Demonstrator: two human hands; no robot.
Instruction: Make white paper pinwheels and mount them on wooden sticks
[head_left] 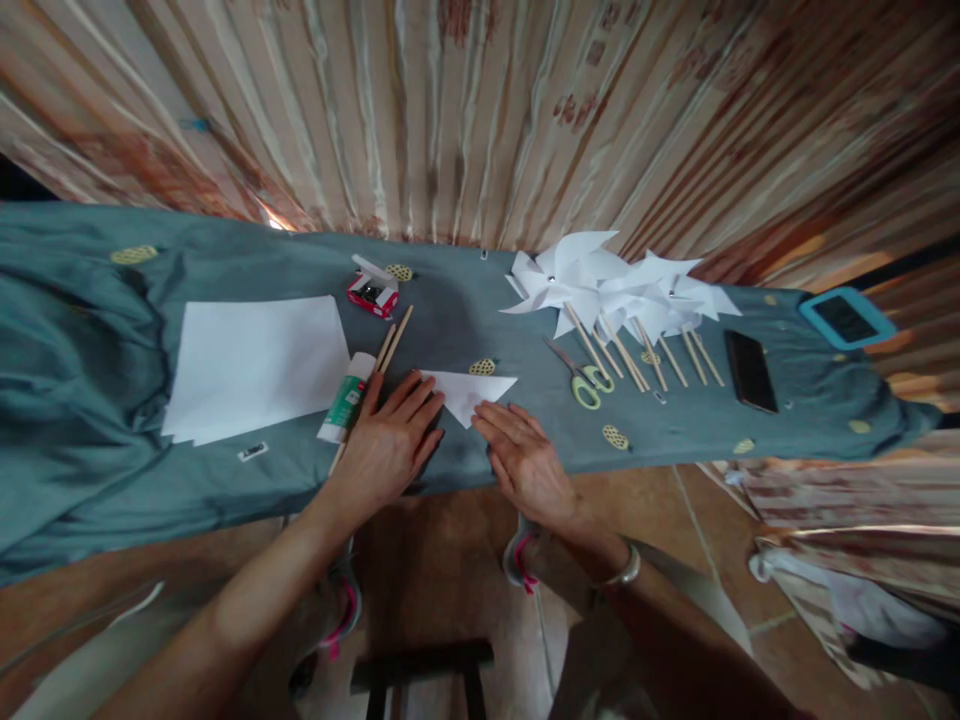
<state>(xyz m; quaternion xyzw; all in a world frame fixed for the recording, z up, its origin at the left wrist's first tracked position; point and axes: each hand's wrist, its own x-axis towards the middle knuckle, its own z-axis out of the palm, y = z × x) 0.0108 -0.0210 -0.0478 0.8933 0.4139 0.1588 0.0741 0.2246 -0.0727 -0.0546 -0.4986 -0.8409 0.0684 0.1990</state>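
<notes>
A small sheet of white paper, folded into a triangle, lies near the front edge of the cloth-covered table. My left hand rests on its left side, fingers stretched out flat and hiding that corner. The fingertips of my right hand touch the lower point of the triangle, with the fingers extended close together. Beside my left hand lies a green and white glue stick. Thin wooden sticks run partly under that hand.
White paper sheets lie at the left. A small red box stands open behind. To the right are several paper pinwheels on wooden sticks, scissors, a black phone and a blue-framed device. A curtain hangs behind the table.
</notes>
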